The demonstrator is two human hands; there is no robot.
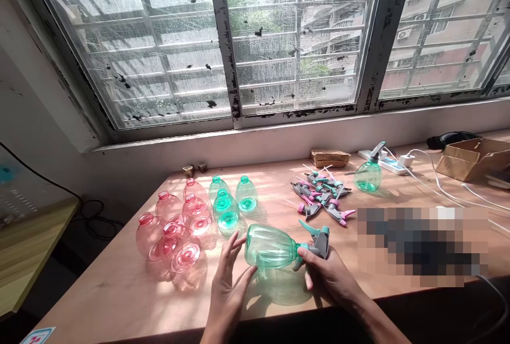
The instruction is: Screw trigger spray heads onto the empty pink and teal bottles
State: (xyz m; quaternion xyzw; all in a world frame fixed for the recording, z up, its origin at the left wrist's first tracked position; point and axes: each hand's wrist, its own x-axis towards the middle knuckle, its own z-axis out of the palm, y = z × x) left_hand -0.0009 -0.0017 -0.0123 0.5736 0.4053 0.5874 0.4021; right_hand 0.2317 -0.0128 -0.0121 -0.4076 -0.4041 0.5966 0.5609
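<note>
Reddish-brown tabletop [115,291] below grimy metal-framed window [175,41]. Lower left corner: white-and-blue label [39,336], red marks, unreadable. Left of centre: open-necked pink plastic bottles [195,214], then open-necked green plastic bottles [222,211]. Lower centre: left hand [229,291] half open, fingers spread at base of clear green plastic bottle [269,247], held sideways; right hand [329,275] closed around neck end with grey-and-teal trigger sprayer [322,243]. Right of centre: piled grey, pink and teal sprayer heads [319,192]. Farther right: upright green spray bottle [368,177], white power strip [392,164], brown cardboard box [462,163].

left hand [230,286] spread (right hand [327,275] curled)
</note>
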